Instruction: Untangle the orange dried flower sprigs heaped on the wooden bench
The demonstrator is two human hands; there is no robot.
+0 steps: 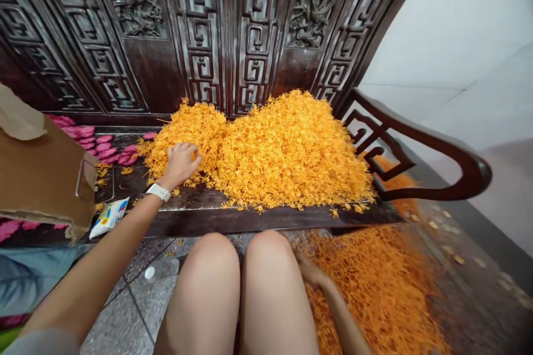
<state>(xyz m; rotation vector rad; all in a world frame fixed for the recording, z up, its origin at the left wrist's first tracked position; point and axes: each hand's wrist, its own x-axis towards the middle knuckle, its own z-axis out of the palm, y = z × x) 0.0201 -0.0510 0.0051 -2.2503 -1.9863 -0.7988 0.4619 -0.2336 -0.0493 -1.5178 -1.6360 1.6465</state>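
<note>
A big heap of small orange plastic pieces (287,150) covers the seat of a dark carved wooden bench (250,219). My left hand (181,163) reaches out to the heap's left edge, fingers curled down into the pieces; a white watch band (158,192) is on the wrist. My right hand (310,272) is low beside my right knee, resting against a second spread of orange pieces on the floor (375,288); its fingers are mostly hidden behind my leg.
Pink pieces (100,147) lie on the bench at the left. A brown cardboard box (41,177) stands at the left, with a small white packet (109,216) next to it. The bench's curved armrest (437,172) is at the right. Grey tiled floor lies below.
</note>
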